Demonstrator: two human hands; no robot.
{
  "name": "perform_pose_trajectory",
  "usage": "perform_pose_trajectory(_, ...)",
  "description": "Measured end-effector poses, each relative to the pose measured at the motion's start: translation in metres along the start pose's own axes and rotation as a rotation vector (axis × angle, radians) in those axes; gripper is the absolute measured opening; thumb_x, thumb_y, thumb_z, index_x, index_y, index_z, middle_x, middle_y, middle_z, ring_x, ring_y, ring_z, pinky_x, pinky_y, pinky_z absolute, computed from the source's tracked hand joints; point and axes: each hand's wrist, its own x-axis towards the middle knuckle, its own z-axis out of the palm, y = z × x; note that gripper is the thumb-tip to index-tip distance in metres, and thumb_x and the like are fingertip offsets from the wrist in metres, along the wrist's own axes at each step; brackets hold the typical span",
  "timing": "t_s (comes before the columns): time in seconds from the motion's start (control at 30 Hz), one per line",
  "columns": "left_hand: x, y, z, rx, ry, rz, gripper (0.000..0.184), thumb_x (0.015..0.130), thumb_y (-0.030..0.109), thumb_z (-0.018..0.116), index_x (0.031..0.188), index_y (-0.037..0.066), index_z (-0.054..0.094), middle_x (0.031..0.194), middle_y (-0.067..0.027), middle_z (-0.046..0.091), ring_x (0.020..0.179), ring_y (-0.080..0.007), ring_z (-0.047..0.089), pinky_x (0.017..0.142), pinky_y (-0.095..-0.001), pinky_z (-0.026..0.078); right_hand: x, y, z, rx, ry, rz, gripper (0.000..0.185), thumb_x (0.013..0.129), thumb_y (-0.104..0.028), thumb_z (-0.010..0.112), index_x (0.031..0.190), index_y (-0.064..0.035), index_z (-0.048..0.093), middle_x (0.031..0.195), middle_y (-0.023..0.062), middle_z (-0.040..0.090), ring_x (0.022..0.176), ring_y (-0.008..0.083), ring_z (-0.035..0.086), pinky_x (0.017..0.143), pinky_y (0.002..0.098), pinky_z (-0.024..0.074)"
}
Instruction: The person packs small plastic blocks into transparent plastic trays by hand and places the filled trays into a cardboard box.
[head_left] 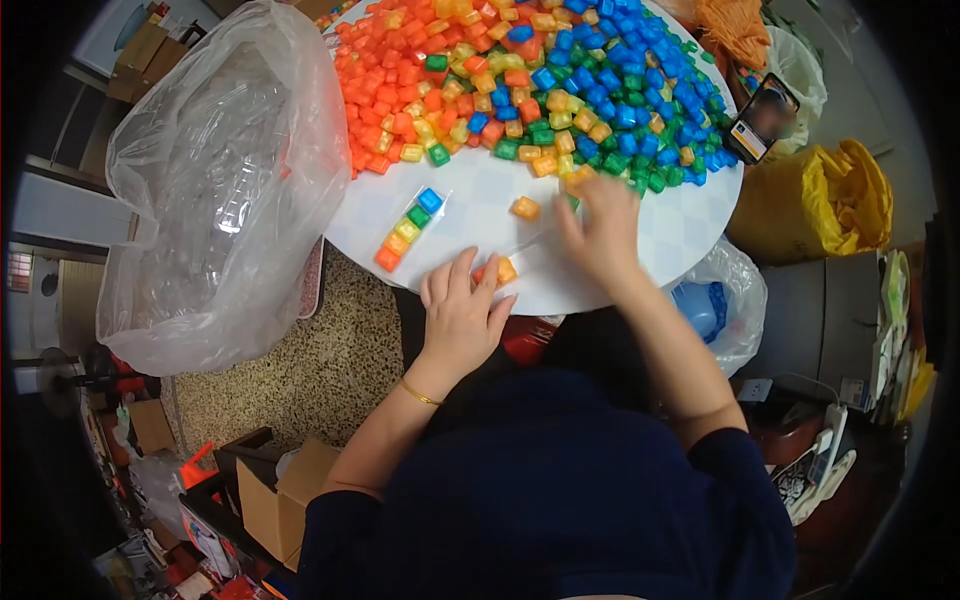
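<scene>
On the round white table, my left hand [462, 312] rests near the front edge. Its thumb and index finger close around an orange translucent block [506, 270], with a bit of red block showing under the fingers. My right hand [606, 228] is at the near edge of the block pile, slightly blurred, its fingers curled around a green block [573, 201] that is mostly hidden. A loose orange block [525, 208] lies between the hands. Left of them, a clear-wrapped row of blocks [408, 230] runs blue, green, yellow, orange, red.
A large heap of coloured blocks [560, 90] covers the table's far side. A big clear plastic bag [225, 200] stands at the left. A phone [765, 118] leans at the right, near a yellow bag [815, 205] and a clear bag with something blue [703, 308].
</scene>
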Motion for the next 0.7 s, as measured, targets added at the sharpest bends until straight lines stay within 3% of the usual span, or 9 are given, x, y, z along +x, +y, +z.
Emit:
perform_pose_trajectory(0.07, 0.009, 0.007, 0.0, 0.007, 0.01, 0.042, 0.037, 0.081, 0.016, 0.064, 0.115, 0.002, 0.06, 0.118, -0.015, 0.053, 0.106, -0.0323, 0.049, 0.091, -0.0409, 0.038, 0.027, 0.014, 0.008, -0.099, 0.052, 0.028, 0.016, 0.076, -0.017, 0.066, 0.089, -0.0074, 0.062, 0.089, 0.0086, 0.062, 0.087, 0.0282, 0.054, 0.079, 0.0442, 0.0346)
perform_pose_trajectory(0.13, 0.015, 0.004, 0.009, 0.022, 0.039, 0.083, 0.034, 0.08, 0.014, 0.064, 0.112, 0.001, 0.06, 0.12, -0.0164, 0.053, 0.108, -0.0327, 0.049, 0.093, -0.0413, 0.038, 0.036, 0.024, 0.027, -0.369, -0.113, 0.023, 0.02, 0.075, -0.017, 0.067, 0.092, -0.0081, 0.061, 0.082, 0.0081, 0.062, 0.085, 0.0268, 0.055, 0.078, 0.0411, 0.0354)
perform_pose_trajectory(0.2, 0.009, -0.009, 0.032, -0.225, -0.06, 0.093, 0.034, 0.078, 0.011, 0.065, 0.11, 0.001, 0.059, 0.116, -0.017, 0.055, 0.106, -0.0333, 0.052, 0.093, -0.0432, 0.039, 0.029, 0.014, 0.019, -0.326, -0.047, -0.012, 0.021, 0.073, -0.014, 0.069, 0.091, -0.0075, 0.061, 0.076, 0.0066, 0.062, 0.085, 0.0245, 0.055, 0.078, 0.0404, 0.0353)
perform_pose_trajectory(0.27, 0.007, -0.005, 0.034, -0.254, -0.026, 0.066, 0.032, 0.077, 0.009, 0.065, 0.108, 0.002, 0.059, 0.116, -0.0179, 0.055, 0.103, -0.0328, 0.053, 0.093, -0.0436, 0.039, 0.004, -0.002, 0.003, 0.185, 0.006, 0.176, 0.017, 0.072, -0.013, 0.07, 0.087, -0.0071, 0.063, 0.077, 0.0055, 0.063, 0.087, 0.0226, 0.056, 0.08, 0.0411, 0.0343)
perform_pose_trajectory(0.33, 0.006, 0.0, 0.035, -0.284, 0.041, 0.004, 0.033, 0.08, 0.008, 0.06, 0.112, 0.003, 0.057, 0.117, -0.0175, 0.053, 0.107, -0.0317, 0.05, 0.093, -0.0427, 0.038, -0.033, -0.019, -0.002, 0.371, -0.105, 0.267, 0.011, 0.072, -0.011, 0.069, 0.082, -0.0076, 0.065, 0.082, 0.0041, 0.064, 0.089, 0.0221, 0.056, 0.082, 0.039, 0.0339)
perform_pose_trajectory(0.43, 0.01, 0.003, 0.031, -0.074, -0.07, 0.099, 0.032, 0.08, 0.009, 0.059, 0.112, 0.004, 0.058, 0.115, -0.017, 0.052, 0.106, -0.0317, 0.05, 0.093, -0.043, 0.037, -0.047, -0.015, -0.006, 0.266, -0.162, -0.066, 0.01, 0.074, -0.008, 0.068, 0.083, -0.0064, 0.066, 0.087, 0.008, 0.063, 0.089, 0.028, 0.056, 0.076, 0.0368, 0.042)
perform_pose_trajectory(0.53, 0.012, 0.001, 0.021, -0.075, -0.116, 0.09, 0.033, 0.079, 0.01, 0.062, 0.112, 0.007, 0.06, 0.115, -0.0149, 0.052, 0.104, -0.0314, 0.051, 0.09, -0.0427, 0.037, -0.01, 0.017, -0.01, 0.204, 0.004, -0.005, 0.015, 0.073, -0.005, 0.067, 0.088, -0.005, 0.065, 0.09, 0.0098, 0.061, 0.089, 0.0301, 0.055, 0.076, 0.0389, 0.0437)
perform_pose_trajectory(0.57, 0.012, 0.002, 0.021, -0.074, -0.116, 0.092, 0.033, 0.079, 0.01, 0.062, 0.112, 0.007, 0.06, 0.115, -0.0149, 0.052, 0.104, -0.0314, 0.051, 0.09, -0.0427, 0.037, -0.004, 0.026, -0.006, 0.109, -0.117, -0.035, 0.019, 0.073, -0.004, 0.066, 0.091, -0.0039, 0.063, 0.093, 0.0107, 0.06, 0.089, 0.031, 0.056, 0.078, 0.0401, 0.0429)
perform_pose_trajectory(0.7, 0.012, 0.001, 0.028, -0.117, -0.074, 0.083, 0.034, 0.078, 0.01, 0.063, 0.112, 0.004, 0.06, 0.114, -0.0155, 0.053, 0.103, -0.0318, 0.051, 0.089, -0.0424, 0.038, -0.003, 0.028, -0.003, 0.059, -0.193, -0.132, 0.02, 0.072, -0.003, 0.067, 0.092, -0.0033, 0.062, 0.093, 0.0111, 0.06, 0.088, 0.0315, 0.056, 0.078, 0.0402, 0.0425)
